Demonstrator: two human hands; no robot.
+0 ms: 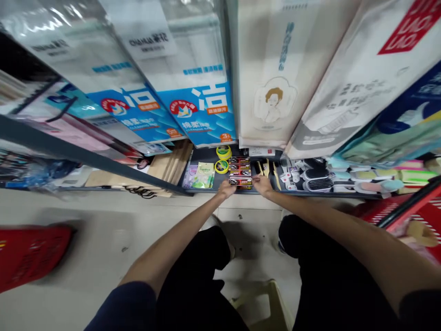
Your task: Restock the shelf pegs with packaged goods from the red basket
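On the low shelf point(292, 189), small boxes point(239, 167) with black, red and yellow print lie stacked in a row running front to back. At the row's front, my left hand point(226, 188) pinches the left end of a printed box point(241, 182). My right hand point(262, 185) has its fingers closed at the right end of that same box. Round yellow-green tins point(221, 166) sit to the left of the row. Brushes with pale handles point(265, 167) lie just beyond my right hand. My fingertips are small in view and partly hidden by the box.
A green packet point(204, 175) and wooden boards point(172, 163) lie left along the shelf; hairbrushes point(317, 179) lie right. Large hanging packages point(198, 92) overhang the shelf. Red baskets point(31, 255) flank me on the floor, and a pale stool point(275, 305) stands beneath me.
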